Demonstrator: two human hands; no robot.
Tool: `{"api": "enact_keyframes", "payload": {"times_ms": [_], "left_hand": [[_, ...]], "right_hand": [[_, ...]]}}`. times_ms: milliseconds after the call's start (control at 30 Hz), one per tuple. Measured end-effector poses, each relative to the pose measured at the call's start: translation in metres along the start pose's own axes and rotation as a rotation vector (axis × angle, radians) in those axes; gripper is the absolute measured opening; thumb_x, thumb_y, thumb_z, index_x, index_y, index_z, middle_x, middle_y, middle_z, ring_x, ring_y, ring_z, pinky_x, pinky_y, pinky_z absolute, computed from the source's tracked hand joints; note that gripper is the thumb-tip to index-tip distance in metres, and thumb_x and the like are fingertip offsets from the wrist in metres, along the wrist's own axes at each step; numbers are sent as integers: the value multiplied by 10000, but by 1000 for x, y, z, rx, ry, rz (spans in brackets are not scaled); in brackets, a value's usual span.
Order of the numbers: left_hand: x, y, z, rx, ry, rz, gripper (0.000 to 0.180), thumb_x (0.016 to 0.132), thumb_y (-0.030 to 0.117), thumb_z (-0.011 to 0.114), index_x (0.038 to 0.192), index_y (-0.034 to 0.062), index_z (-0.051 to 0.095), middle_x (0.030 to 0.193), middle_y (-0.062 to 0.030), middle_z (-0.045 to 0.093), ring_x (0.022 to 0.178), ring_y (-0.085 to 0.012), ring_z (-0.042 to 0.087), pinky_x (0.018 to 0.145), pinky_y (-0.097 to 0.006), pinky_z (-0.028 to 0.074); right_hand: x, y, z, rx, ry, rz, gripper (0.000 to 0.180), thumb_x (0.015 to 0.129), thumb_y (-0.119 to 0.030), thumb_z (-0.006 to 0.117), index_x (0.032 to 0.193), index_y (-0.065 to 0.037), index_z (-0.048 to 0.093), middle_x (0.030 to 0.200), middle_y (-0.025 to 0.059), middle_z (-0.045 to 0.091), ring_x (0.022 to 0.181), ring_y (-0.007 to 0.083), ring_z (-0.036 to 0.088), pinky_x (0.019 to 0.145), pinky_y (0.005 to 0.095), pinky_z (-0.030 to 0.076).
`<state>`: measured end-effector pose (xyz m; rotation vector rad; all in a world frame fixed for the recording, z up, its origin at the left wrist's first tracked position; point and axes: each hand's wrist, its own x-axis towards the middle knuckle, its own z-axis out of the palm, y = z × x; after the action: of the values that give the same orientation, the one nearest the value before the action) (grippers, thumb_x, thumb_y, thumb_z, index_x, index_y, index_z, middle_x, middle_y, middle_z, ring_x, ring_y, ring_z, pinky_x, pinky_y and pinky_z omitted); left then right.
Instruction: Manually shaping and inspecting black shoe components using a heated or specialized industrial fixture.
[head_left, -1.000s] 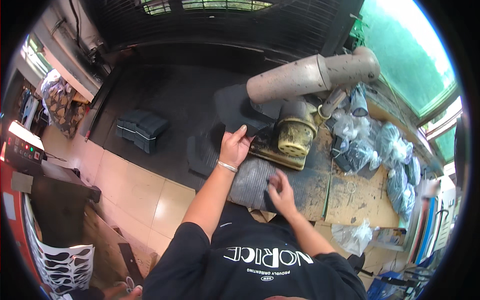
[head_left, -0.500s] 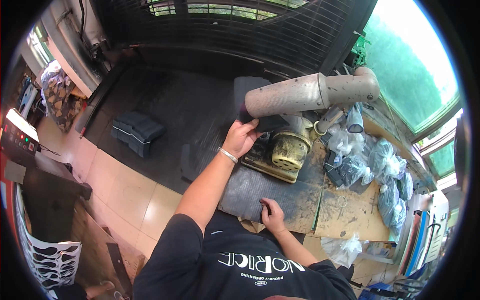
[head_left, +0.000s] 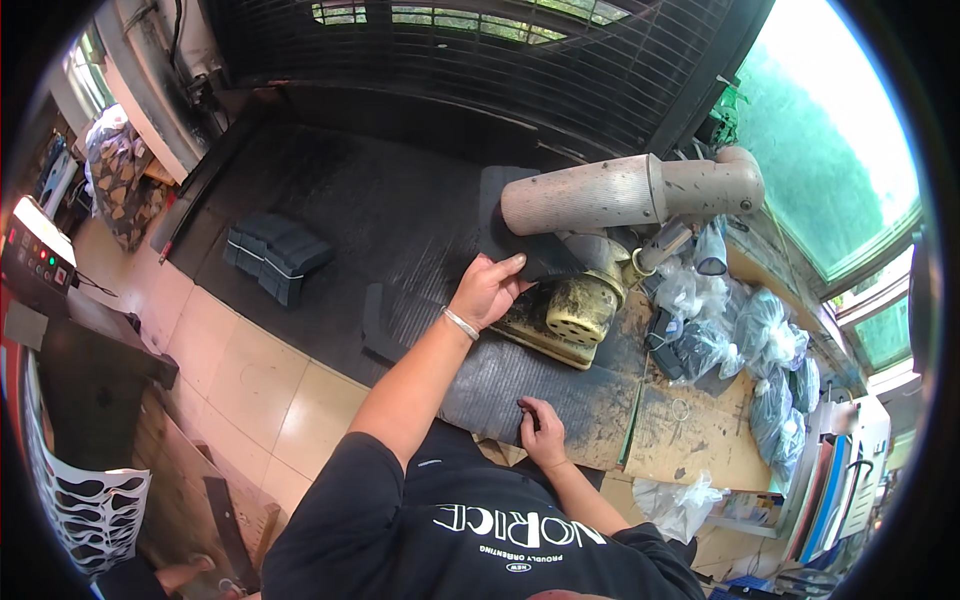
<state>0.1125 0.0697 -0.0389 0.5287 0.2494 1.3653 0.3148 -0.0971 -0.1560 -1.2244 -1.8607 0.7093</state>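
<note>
My left hand point(head_left: 487, 291), with a bracelet at the wrist, pinches a flat black piece point(head_left: 548, 257) between thumb and fingers, below a grey ribbed lamp head point(head_left: 585, 195). Right beside this hand stands a dusty yellowish machine point(head_left: 582, 312) with a holed round end, on a flat base. My right hand point(head_left: 543, 433) rests near the bench's front edge with its fingers curled; what they hold, if anything, cannot be made out. Another dark piece point(head_left: 493, 195) lies behind the lamp's end. Further left, a stack of black curved pieces point(head_left: 272, 255) is bound with a pale band.
Clear plastic bags point(head_left: 770, 325) with dark contents crowd the bench's right side. A thin ring point(head_left: 681, 410) lies on the brown board point(head_left: 705, 435). Dark slatted grille point(head_left: 450, 70) closes off the back. At left stands a control box point(head_left: 38, 250) with lit buttons.
My left hand, with the flat black piece, has shifted slightly down and right, and its thumb now points more to the right. The right hand stays at the bench edge.
</note>
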Motion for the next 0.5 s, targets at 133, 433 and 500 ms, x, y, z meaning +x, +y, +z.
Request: {"api": "enact_keyframes", "payload": {"times_ms": [133, 433, 500], "left_hand": [[-7, -5, -2, -15, 27, -17, 243, 918, 32, 512, 1141, -59, 544, 1101, -162, 634, 1030, -258, 622, 899, -409, 503], [-27, -8, 1, -17, 22, -35, 239, 911, 42, 526, 1124, -61, 559, 1093, -157, 639, 1025, -254, 623, 887, -392, 504], [-31, -9, -1, -9, 10, -42, 250, 911, 41, 525, 1142, -51, 551, 1099, -151, 636, 1032, -254, 620, 894, -394, 500]], "right_hand": [[0, 0, 1, 14, 23, -9, 284, 772, 77, 541, 1039, -5, 591, 911, 145, 637, 825, 278, 634, 741, 328, 507], [-1, 2, 1, -5, 21, -26, 276, 782, 74, 538, 1043, -3, 586, 916, 144, 640, 831, 281, 634, 746, 329, 508], [-1, 2, 2, -4, 22, -15, 275, 784, 70, 536, 1045, -2, 585, 917, 145, 641, 836, 282, 635, 750, 330, 508]]}}
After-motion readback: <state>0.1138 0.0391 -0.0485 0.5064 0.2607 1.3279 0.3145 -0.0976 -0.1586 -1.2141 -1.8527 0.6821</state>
